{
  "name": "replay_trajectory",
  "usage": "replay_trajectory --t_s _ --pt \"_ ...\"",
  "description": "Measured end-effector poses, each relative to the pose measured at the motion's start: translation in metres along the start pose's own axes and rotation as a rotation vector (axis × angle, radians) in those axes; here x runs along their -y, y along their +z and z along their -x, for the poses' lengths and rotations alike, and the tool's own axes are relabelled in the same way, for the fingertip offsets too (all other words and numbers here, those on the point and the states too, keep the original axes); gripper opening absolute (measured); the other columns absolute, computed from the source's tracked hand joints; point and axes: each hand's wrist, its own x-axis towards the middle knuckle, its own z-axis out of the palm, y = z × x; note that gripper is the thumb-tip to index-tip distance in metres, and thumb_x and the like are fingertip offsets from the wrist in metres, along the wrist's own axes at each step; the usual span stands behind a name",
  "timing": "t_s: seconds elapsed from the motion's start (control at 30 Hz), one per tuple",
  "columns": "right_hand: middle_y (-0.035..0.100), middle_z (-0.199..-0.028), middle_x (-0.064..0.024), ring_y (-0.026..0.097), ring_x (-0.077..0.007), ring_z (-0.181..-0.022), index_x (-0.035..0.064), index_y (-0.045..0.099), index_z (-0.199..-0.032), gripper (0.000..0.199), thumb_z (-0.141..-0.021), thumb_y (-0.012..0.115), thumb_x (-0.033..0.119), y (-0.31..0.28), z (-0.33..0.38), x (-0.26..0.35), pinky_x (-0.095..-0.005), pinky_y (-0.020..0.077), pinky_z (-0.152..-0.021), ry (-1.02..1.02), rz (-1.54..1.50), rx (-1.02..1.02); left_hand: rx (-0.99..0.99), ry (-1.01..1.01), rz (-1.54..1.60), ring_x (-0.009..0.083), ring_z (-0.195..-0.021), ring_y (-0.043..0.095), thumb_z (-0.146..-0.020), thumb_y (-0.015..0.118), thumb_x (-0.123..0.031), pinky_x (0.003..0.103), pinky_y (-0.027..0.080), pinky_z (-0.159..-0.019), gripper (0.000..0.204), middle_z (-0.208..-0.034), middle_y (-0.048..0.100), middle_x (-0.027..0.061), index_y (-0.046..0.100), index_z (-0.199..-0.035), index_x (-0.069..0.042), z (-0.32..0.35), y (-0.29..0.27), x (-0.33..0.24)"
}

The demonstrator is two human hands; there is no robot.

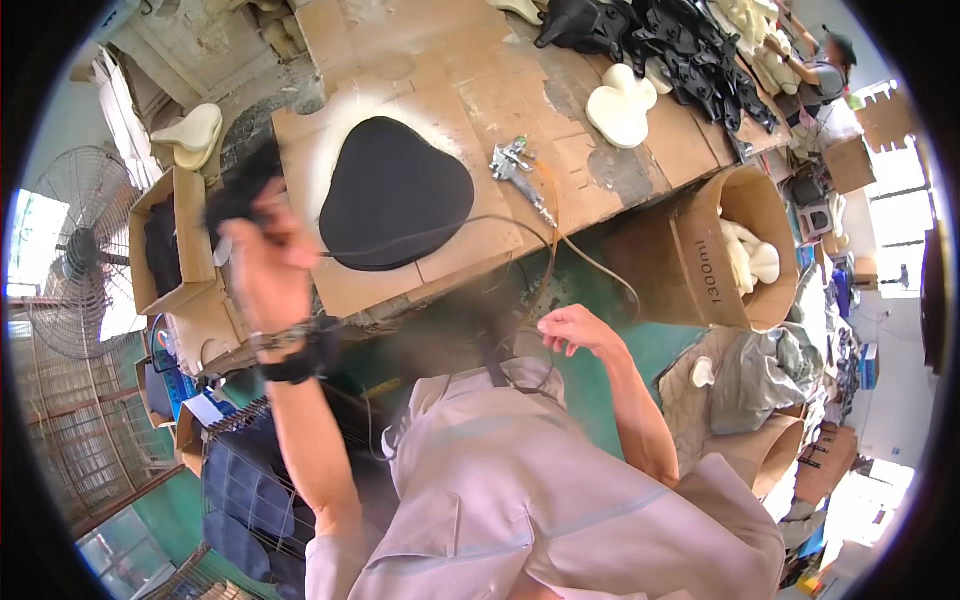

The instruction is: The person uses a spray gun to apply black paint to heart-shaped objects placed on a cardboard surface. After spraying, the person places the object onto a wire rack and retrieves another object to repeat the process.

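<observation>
Left hand (272,275) is blurry, so can't tell if it's gripping that black item (238,195) at its fingers. Black saddle-shaped pad (397,195) sits right of them. Right hand (580,330): fingers loosely curled, slightly parted, spray gun (516,172) ahead.

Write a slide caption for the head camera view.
Blurred left hand beside a black pad on cardboard, spray gun to the pad's right, right hand lower in frame.
</observation>
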Motion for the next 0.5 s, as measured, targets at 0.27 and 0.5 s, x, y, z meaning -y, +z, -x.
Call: replay_trajectory --t_s 0.27,0.5 --pt "0.073 -0.098 -0.0084 0.067 -0.0136 -0.086 -0.0017 0.067 -0.121 0.028 -0.099 0.059 0.014 0.024 0.051 0.081 -0.0273 0.0539 -0.077 -0.621 -0.225 -0.464 0.108 -0.363 -0.116 0.0117 -0.068 0.053 -0.105 0.056 -0.027 0.035 0.057 -0.073 0.025 -0.086 0.058 0.0040 0.058 -0.104 -0.002 0.046 0.069 0.126" --pt "0.068 -0.121 -0.0163 0.067 -0.0298 -0.106 0.0000 0.066 -0.122 0.026 -0.098 0.056 0.003 0.040 0.072 0.137 -0.0334 0.0512 -0.090 -1.030 0.010 -0.521 0.056 -0.422 -0.086 0.0108 -0.076 0.055 -0.105 0.056 -0.027 0.040 0.059 -0.081 0.025 -0.084 0.056 0.0001 0.060 -0.108 -0.003 0.051 0.111 0.124"
